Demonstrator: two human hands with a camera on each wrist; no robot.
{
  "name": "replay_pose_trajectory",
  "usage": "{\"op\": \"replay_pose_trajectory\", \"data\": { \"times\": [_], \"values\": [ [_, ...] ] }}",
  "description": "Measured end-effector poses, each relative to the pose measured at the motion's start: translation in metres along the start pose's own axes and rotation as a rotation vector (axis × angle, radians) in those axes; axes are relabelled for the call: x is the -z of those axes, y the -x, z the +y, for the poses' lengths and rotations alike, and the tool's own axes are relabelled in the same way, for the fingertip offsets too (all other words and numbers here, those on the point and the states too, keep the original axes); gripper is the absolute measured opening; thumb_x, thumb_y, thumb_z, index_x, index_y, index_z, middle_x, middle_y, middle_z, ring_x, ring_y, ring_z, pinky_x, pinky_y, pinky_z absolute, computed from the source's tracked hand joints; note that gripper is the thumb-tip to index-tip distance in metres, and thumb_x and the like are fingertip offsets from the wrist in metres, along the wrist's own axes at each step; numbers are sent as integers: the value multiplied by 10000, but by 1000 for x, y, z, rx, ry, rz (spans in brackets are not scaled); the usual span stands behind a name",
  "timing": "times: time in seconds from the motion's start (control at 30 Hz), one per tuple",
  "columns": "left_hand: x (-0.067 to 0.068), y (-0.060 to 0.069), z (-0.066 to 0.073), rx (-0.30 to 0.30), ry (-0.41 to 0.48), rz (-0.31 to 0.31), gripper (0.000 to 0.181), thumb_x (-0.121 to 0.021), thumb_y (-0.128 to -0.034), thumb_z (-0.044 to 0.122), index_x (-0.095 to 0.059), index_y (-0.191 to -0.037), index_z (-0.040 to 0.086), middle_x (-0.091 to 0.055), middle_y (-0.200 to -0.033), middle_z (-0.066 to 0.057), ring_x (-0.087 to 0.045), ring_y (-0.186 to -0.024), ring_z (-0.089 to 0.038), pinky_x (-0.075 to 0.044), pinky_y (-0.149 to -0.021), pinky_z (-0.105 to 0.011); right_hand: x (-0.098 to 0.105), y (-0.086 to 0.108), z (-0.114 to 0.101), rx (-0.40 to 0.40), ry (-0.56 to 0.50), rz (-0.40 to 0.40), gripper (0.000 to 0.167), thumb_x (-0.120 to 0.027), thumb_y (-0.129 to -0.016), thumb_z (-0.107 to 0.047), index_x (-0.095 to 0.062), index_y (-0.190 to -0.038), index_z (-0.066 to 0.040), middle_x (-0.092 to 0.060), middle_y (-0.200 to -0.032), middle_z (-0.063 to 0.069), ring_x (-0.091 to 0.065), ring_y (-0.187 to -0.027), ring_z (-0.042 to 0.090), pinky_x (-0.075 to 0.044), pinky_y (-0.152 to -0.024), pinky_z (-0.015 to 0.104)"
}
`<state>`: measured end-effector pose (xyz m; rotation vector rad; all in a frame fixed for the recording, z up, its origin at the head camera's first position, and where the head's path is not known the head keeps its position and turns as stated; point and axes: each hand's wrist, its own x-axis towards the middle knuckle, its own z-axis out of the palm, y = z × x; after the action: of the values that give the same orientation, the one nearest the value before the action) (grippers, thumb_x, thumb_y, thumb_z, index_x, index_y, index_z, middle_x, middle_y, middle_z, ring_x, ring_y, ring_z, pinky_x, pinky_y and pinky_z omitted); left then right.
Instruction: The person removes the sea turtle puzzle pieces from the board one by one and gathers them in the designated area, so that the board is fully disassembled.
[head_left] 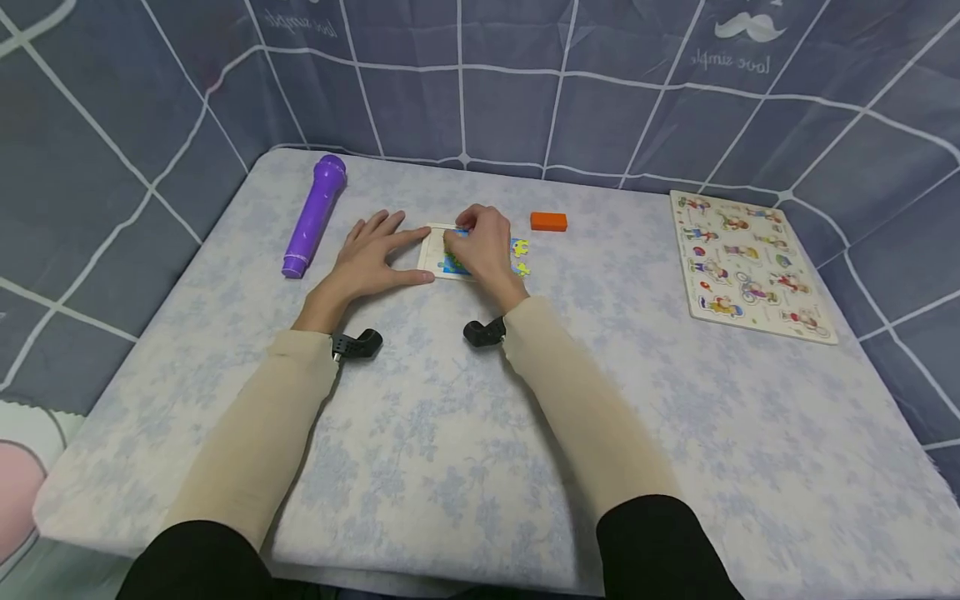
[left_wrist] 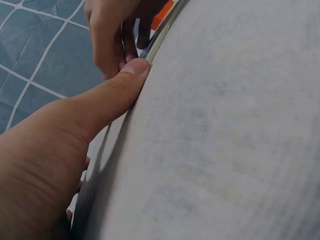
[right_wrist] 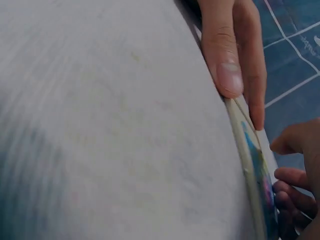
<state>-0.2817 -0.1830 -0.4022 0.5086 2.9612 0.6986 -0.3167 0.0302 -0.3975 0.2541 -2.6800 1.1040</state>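
Note:
A small jigsaw puzzle in a pale wooden frame (head_left: 426, 257) lies on the table, with blue picture pieces (head_left: 453, 265) inside. My left hand (head_left: 367, 260) is spread out, its thumb and index finger touching the frame's left edge. In the left wrist view, the left thumb (left_wrist: 112, 97) lies along that edge. My right hand (head_left: 483, 246) is over the puzzle with bent fingers. Its thumb and fingers (right_wrist: 292, 177) are close above the pieces in the right wrist view; whether they pinch one is hidden. Yellow and blue pieces (head_left: 520, 247) show just right of this hand.
A purple microphone-shaped toy (head_left: 315, 215) lies left of the left hand. An orange block (head_left: 548, 222) sits beyond the puzzle to the right. Farther right, a large picture board (head_left: 750, 265) lies near the table's edge. A grey grid-patterned curtain (head_left: 510, 108) hangs behind the table (head_left: 435, 450).

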Motion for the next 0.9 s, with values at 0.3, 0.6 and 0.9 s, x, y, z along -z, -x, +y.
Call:
{"op": "replay_pose_trajectory", "data": {
  "times": [0.3, 0.6, 0.9],
  "values": [
    [1, 0, -1, 6, -14, 5, 873, -730, -901, 653, -401, -1639, 322, -164, -1772, -127, -33, -1650, -361, 47, -1328, -579, -15, -6, -11, -31, 214, -33, 275, -748, -961, -361, -710, -1030, -97, -638, -1056, 98, -599, -986, 248, -540, -861, 356],
    [2, 0, 2, 6, 0, 1, 870, -738, -900, 643, -410, -1635, 313, -159, -1773, -125, -27, -1651, -354, 56, -1328, -573, -12, -5, -11, -38, 213, 1, 238, -755, -932, -305, -689, -992, -84, -612, -1025, 102, -583, -923, 246, -530, -828, 357],
    [2, 1, 3, 7, 1, -2, 868, -731, -905, 643, -408, -1637, 306, -154, -1773, -132, -24, -1651, -355, 59, -1328, -573, -11, -5, -11, -51, 148, 24, 244, -751, -929, -353, -767, -964, -112, -638, -1018, 73, -610, -933, 226, -550, -825, 353]
  ]
}}
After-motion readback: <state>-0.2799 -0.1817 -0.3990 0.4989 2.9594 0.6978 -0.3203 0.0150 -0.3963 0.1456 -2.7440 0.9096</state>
